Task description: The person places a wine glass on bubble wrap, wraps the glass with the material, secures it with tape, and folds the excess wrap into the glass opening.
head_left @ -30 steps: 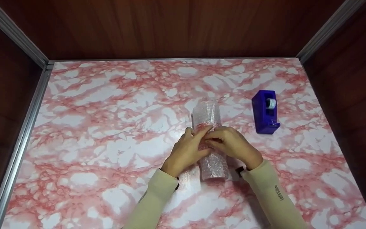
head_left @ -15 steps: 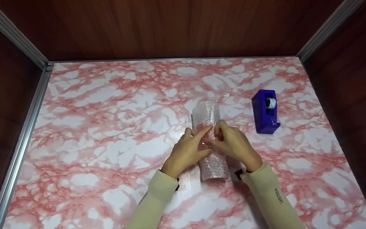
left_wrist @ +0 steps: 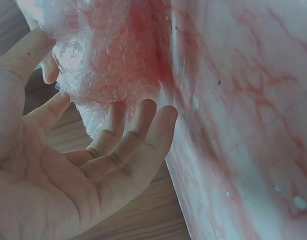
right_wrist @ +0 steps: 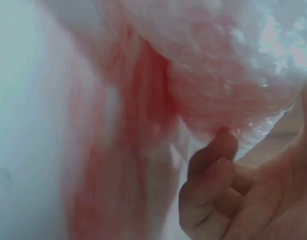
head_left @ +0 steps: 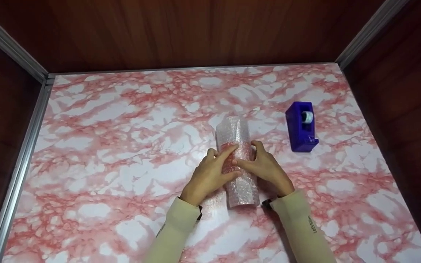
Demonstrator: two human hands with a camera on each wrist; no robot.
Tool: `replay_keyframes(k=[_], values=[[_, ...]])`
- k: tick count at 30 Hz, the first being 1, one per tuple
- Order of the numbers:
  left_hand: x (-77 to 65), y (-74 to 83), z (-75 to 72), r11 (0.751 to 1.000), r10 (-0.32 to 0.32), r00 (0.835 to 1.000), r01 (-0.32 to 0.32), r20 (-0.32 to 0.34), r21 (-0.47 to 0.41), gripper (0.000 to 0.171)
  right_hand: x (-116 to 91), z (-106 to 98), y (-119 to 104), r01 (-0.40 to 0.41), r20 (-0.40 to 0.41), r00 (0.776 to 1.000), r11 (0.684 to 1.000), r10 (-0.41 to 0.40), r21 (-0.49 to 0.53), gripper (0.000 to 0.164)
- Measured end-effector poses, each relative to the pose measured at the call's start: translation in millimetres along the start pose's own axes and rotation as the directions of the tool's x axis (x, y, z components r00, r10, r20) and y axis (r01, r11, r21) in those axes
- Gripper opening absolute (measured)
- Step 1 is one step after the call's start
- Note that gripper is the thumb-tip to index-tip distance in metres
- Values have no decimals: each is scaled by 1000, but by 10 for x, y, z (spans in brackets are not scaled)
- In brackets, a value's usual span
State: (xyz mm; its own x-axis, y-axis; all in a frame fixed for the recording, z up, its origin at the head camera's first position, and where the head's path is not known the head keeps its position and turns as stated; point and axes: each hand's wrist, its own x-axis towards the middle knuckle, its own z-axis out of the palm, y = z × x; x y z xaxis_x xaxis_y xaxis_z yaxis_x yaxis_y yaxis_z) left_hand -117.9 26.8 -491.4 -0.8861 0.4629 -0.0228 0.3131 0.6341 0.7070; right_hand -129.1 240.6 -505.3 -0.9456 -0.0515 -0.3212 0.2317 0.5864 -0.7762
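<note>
A roll of clear bubble wrap [head_left: 243, 190] around something reddish lies lengthwise on the marbled table. My left hand [head_left: 205, 177] holds it from the left, with thumb and index finger across the top. In the left wrist view, the other fingers of the left hand [left_wrist: 118, 155] bend in along the side of the roll [left_wrist: 108, 60]. From the right, my right hand [head_left: 269, 168] grips the roll, thumb on top and fingers down the far side. The right wrist view shows curled fingers of the right hand [right_wrist: 213, 190] against the bubbled surface of the roll [right_wrist: 228, 80].
A purple tape dispenser [head_left: 300, 128] with a small roll of clear tape [head_left: 307, 117] stands right of the roll. A flat, clear strip [head_left: 216, 206] extends from under the left hand. Dark wood panels [head_left: 196, 33] enclose the red-and-white table [head_left: 97, 153] at the back and sides.
My right fingers have gone from pinching at the top of the roll to spreading down its right side, thumb still on top. The left hand keeps its hold. The head view shifted slightly.
</note>
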Motion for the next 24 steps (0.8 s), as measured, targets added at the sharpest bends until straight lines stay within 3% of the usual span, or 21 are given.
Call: replay_keyframes(k=[7, 13, 17, 24], values=[[11, -90, -97, 989, -5, 994, 21, 109, -143, 71, 19, 35, -2, -56, 74, 996, 993, 49, 100, 97], [40, -197, -154, 973, 39, 981, 7, 192, -231, 57, 0, 64, 32, -126, 115, 988, 961, 100, 245, 92], [72, -231, -167, 973, 45, 980, 2, 195, -233, 54, 9, 72, 49, -109, 114, 990, 956, 80, 273, 88], [145, -196, -142, 976, 47, 993, -22, 109, -217, 49, 24, 38, 57, -44, 76, 997, 980, 30, 194, 83]])
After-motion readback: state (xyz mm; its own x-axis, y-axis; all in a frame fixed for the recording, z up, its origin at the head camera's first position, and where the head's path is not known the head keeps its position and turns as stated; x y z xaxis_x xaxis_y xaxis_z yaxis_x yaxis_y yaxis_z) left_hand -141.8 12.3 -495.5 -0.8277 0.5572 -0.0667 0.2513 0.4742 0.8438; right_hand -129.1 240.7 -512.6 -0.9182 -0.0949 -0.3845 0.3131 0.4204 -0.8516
